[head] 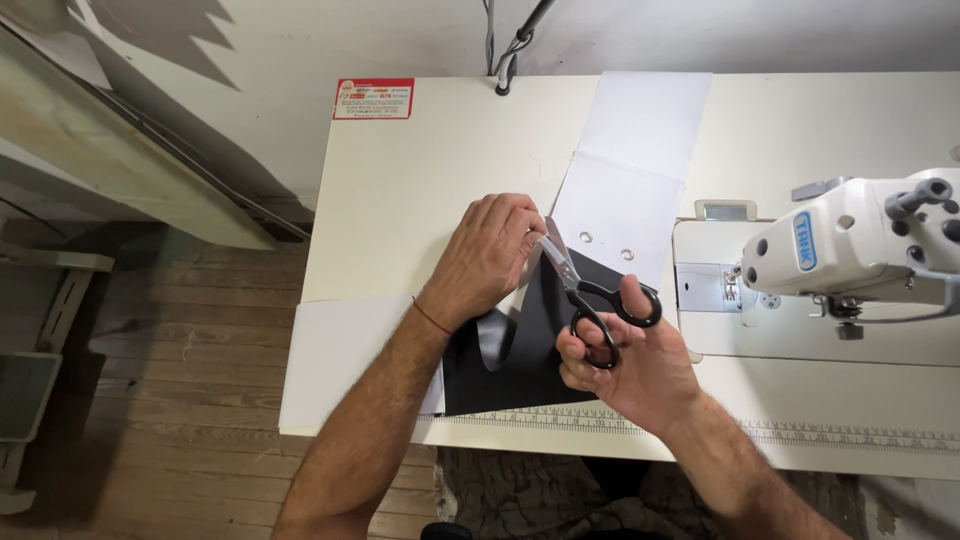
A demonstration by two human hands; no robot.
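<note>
Head view: two hands work over one pale surface [400, 190]. The left hand [487, 258] lies palm down, fingers curled, pressing on one piece of black fabric [535, 355] and the white piece beneath its fingertips. One thin red band circles the left wrist. The right hand [625, 365] is closed around one pair of scissors [590, 300] with black handles; the thumb passes through one loop and the fingers through the other. The two metal blades point up and to the left, with their tips just beside the left fingertips; how far the blades stand apart cannot be told.

The black fabric lies near the front edge of the surface, between the two hands. One white strip [625, 190] runs from the back of the surface toward the hands and carries two round metal eyelets [605, 246], side by side just beyond the scissors. One further white piece [345, 350] lies flat to the left, overhanging the front left corner of the surface. One printed ruler strip [800, 432] runs along the front edge.

One white sewing machine [870, 245] stands at the right, well apart from the left hand. One red label [373, 98] sits at the back left corner. Wooden floor [170, 420] shows at the left
</note>
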